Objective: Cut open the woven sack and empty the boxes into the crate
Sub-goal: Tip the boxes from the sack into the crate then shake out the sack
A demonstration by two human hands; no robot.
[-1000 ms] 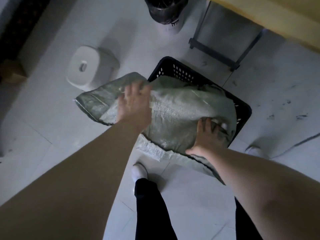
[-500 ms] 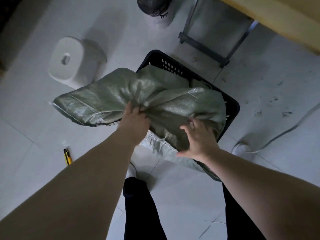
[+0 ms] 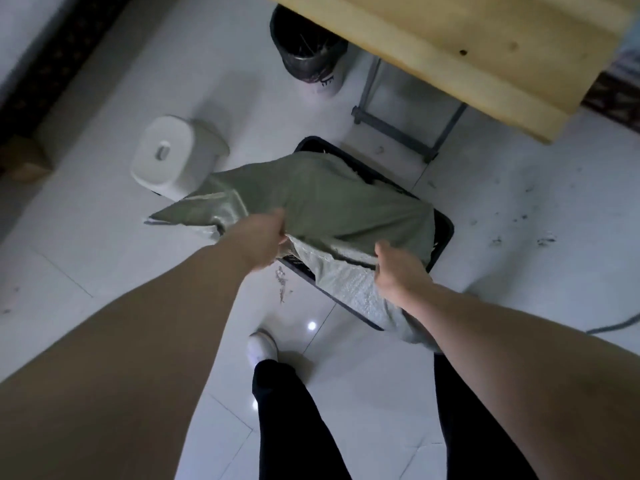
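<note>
The left hand and right hand each bunch the woven sack's near edge in curled fingers, holding it raised over the black crate on the floor, probably so the unseen boxes slide in.

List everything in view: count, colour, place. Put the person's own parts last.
woven sack: one, grey-green, draped over the crate
crate: one, black, on the floor under the sack
stool: one, white, on the floor left of the crate
bin: one, white with black liner, top centre by the table frame
table: one, yellowish top on grey metal frame, upper right
cable: one, dark, on the floor at the right edge
scraps: a few, grey, on the floor by the crate's near corner
left hand: one, grips the sack's near fold
right hand: one, grips the sack's near fold
legs: two, black trousers, bottom
shoe: one, white, bottom centre
</note>
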